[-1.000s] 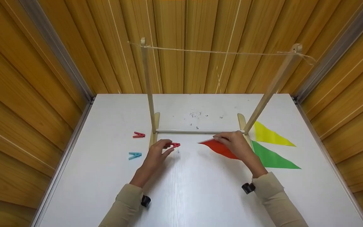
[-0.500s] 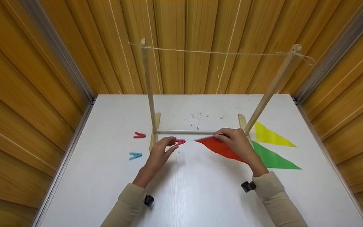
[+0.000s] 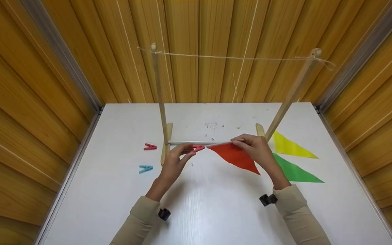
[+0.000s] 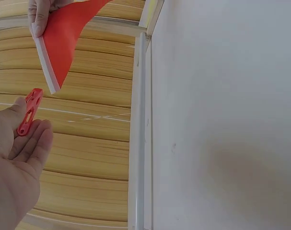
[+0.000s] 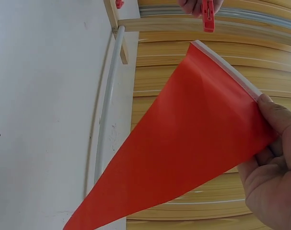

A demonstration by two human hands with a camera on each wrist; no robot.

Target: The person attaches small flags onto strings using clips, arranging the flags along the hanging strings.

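Observation:
My left hand [image 3: 174,162] pinches a red clothespin [image 4: 31,110] between thumb and fingers, its jaw end pointing toward the flag. In my right hand [image 3: 257,151] is a red triangular flag [image 5: 179,129], pinched by its white top edge near the right corner. The flag's point hangs down, and its free top corner is close to the clothespin in the head view. Both hands are held in front of the lower bar of a wooden stand [image 3: 293,88]. A thin string [image 3: 223,57] spans the tops of the stand's two posts.
Left of the stand lie another red clothespin [image 3: 150,146] and a blue clothespin [image 3: 145,168]. A yellow flag [image 3: 293,147] and a green flag [image 3: 299,170] lie on the white table [image 3: 209,211] at the right. Wood-patterned walls [image 3: 216,27] enclose the table.
Both hands have risen a little. The left hand has moved right with the clothespin, and the flag's free corner has shifted left and up, so the two are closer together.

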